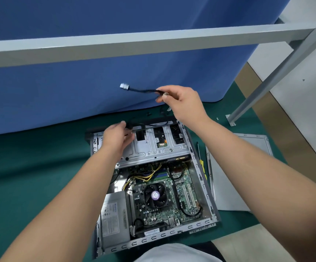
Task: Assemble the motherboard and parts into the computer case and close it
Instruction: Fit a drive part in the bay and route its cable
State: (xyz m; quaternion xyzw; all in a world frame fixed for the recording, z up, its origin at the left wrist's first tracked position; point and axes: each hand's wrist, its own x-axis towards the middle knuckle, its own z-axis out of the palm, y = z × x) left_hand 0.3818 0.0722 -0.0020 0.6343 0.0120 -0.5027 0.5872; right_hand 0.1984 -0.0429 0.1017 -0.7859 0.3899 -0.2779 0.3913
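The open computer case (203, 178) lies flat on the green mat. Inside sit the motherboard (179, 197) with its black CPU fan (154, 195) and a grey power supply (114, 218) at the lower left. A metal drive cage (153, 146) covers the far half. My right hand (179, 103) is raised above the case and pinches a black cable (144, 90) that ends in a pale connector (124, 86). My left hand (117, 136) rests at the cage's far left corner, its fingers curled round a black cable end (129, 125).
The grey side panel (234, 174) lies right of the case, with a yellow-handled screwdriver (200, 157) between them. A blue cloth (96, 82) hangs behind, crossed by a grey frame bar (134, 44). A slanted grey leg (278, 72) stands at right.
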